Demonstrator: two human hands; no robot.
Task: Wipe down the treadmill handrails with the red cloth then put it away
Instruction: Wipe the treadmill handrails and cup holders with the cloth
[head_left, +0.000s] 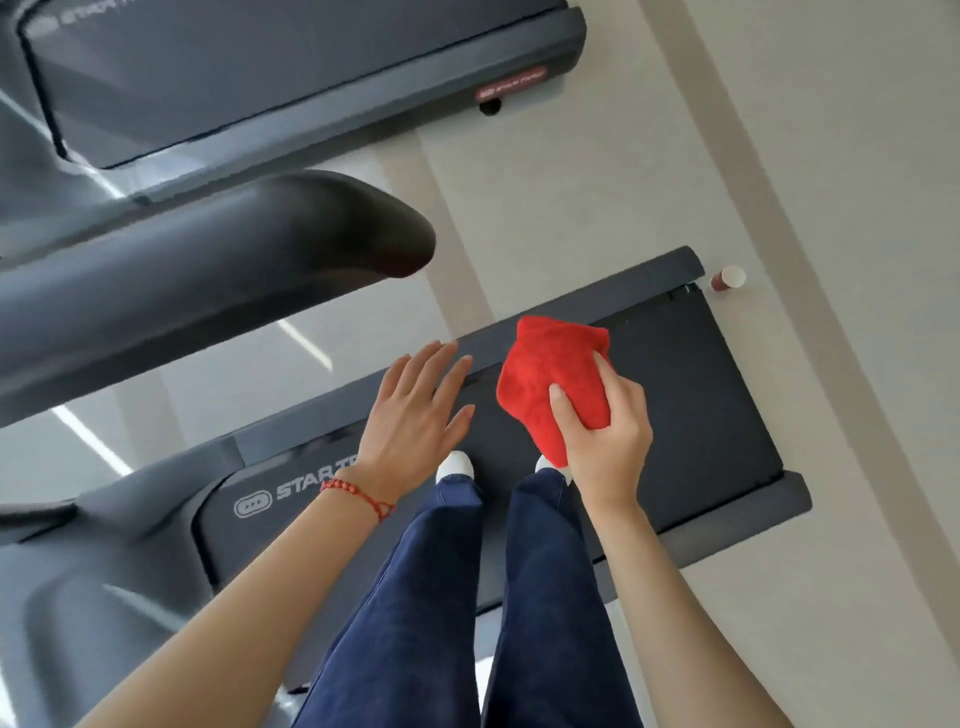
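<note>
My right hand is stretched out in front of me at a slight inward angle, forearm bare, and it grips the red cloth. My thumb lies across the near face of the bunched cloth and my index finger curls over its right side, so the fabric is wadded between them; the other fingers are hidden behind it. The cloth is held in the air above the treadmill belt, touching nothing but my hand.

My left hand is out beside it, palm down, wrist straight, fingers extended and loosely spread, holding nothing. It hovers over the belt's left side rail, just apart from the cloth. A red beaded bracelet circles that wrist.

The dark handrail juts across at upper left, well apart from both hands and from the cloth. I stand on the belt in navy trousers, with white shoes showing below my hands. A second treadmill lies beyond, and a small red-and-white bottle lies on the pale floor by the belt's far corner.
</note>
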